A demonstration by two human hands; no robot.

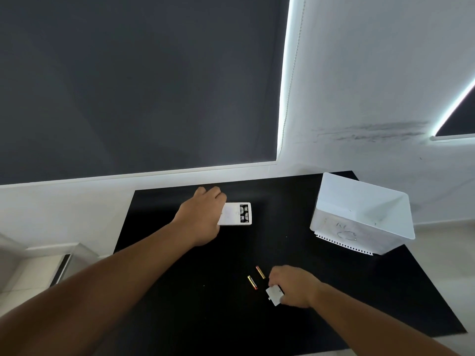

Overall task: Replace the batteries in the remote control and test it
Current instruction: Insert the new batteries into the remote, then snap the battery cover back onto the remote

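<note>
My left hand (203, 214) grips the remote control (235, 214) far out on the black mat (180, 291), batteries showing in the open bay; my right hand (293, 289) pinches the cover (274, 294) beside two loose batteries (256, 277). A careless nudge could roll them. White bin (359, 217) right, dark blind (141, 80) ahead.

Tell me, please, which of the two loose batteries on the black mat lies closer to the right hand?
The farther-back loose battery, lying almost beside the right hand. The other loose battery sits further left, nearer the person.
</note>
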